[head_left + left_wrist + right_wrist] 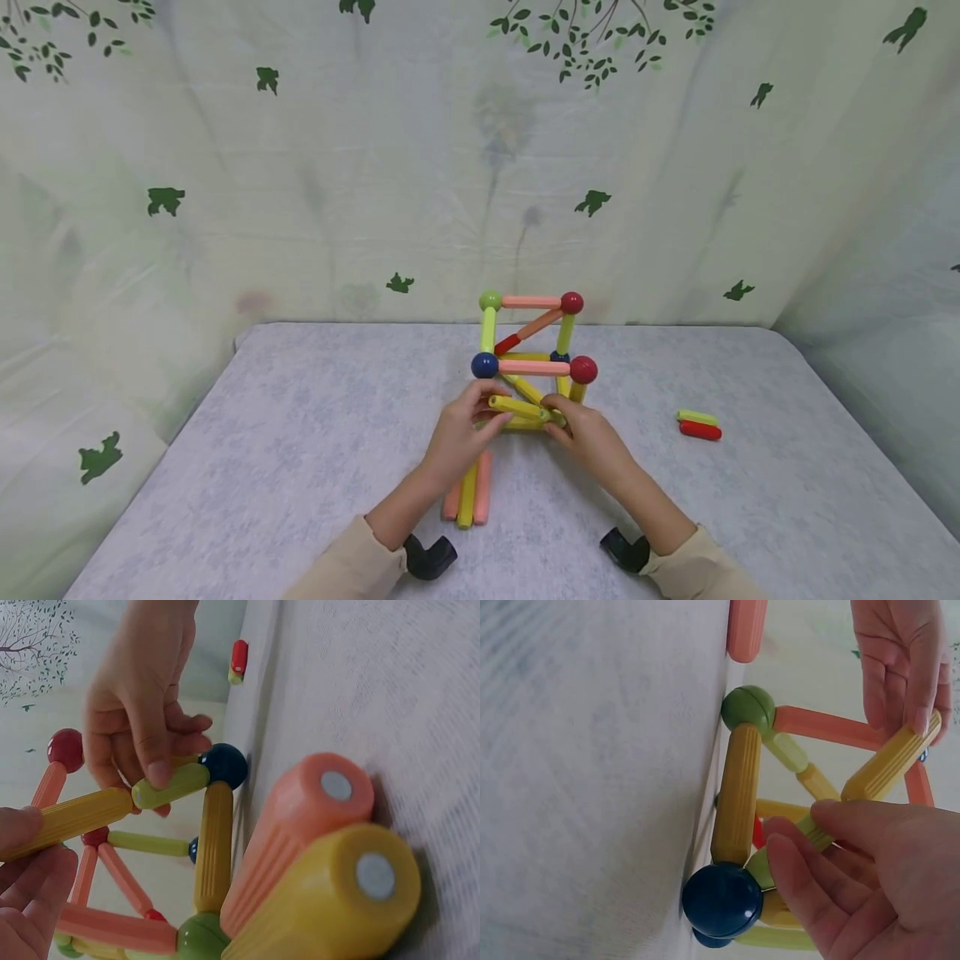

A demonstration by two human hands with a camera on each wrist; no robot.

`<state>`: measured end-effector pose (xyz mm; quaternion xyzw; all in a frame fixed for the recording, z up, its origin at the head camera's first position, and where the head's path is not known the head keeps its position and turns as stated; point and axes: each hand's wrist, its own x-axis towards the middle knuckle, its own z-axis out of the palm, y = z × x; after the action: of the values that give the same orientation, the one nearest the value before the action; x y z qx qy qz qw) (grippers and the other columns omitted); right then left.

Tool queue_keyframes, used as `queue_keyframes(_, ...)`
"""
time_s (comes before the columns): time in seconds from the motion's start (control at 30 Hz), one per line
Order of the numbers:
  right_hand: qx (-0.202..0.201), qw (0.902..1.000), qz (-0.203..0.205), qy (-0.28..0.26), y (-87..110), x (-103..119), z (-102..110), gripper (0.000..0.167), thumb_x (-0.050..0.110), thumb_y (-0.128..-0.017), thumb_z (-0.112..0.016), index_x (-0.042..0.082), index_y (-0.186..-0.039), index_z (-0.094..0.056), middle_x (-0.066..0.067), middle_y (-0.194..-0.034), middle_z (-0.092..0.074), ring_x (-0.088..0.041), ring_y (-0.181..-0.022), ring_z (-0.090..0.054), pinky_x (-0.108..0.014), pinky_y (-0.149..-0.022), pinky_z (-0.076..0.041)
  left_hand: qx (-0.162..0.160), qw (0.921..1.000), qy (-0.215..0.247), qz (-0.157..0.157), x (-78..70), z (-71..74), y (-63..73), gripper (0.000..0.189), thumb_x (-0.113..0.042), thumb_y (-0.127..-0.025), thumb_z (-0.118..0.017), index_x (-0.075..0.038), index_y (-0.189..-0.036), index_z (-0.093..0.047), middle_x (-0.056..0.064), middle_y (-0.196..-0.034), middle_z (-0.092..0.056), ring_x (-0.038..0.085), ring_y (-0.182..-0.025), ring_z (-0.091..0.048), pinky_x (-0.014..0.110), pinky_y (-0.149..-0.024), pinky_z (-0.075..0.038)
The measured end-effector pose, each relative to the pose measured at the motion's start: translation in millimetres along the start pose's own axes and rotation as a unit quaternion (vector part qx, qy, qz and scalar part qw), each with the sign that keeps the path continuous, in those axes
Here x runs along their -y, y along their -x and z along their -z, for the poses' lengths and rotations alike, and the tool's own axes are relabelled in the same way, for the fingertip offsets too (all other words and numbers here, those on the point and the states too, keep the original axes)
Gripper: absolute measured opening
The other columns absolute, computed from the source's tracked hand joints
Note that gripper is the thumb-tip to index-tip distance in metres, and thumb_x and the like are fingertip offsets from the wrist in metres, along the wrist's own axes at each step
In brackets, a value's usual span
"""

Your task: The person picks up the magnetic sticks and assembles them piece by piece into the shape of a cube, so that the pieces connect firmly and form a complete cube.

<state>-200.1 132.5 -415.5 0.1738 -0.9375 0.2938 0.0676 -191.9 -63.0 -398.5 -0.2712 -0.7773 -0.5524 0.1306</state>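
Note:
A frame of magnetic rods and balls stands on the table, with a red ball (583, 369) and a navy ball (484, 365) at its upper front corners and a salmon rod (534, 367) between them. My left hand (467, 421) pinches a yellow rod (516, 407) in front of the frame. The rod's far end meets a short lime rod (172, 787), which my right hand (592, 435) pinches between thumb and fingers. In the right wrist view, that lime rod slants down to a low navy ball (722, 901); a yellow rod (736, 795) links this ball to a green ball (748, 709).
Salmon rods (482, 492) and a yellow rod (467, 496) lie side by side on the table (337, 433), below my left hand. Off to the right lie a lime rod (697, 417) and a red rod (701, 431). A leaf-print cloth (420, 167) hangs behind the table.

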Motion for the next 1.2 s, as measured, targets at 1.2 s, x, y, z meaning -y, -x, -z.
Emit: queue_keyframes(1.2,0.006,0.9868,0.096,-0.130,2.7,-9.2,-5.1,0.035,0.005,-0.078,-0.069,0.006,-0.112,-0.059,-0.005,-0.106,-0.060,-0.013,-0.080,-0.059,-0.020,-0.068,-0.049,0.099,0.9932,-0.042,0.042,11.7,-10.5,-0.8,0.026,-0.015,-0.082,-0.066,-0.009,-0.106,-0.058,-0.001,-0.100,-0.057,0.014,-0.091,-0.056,0.022,-0.074,-0.048)
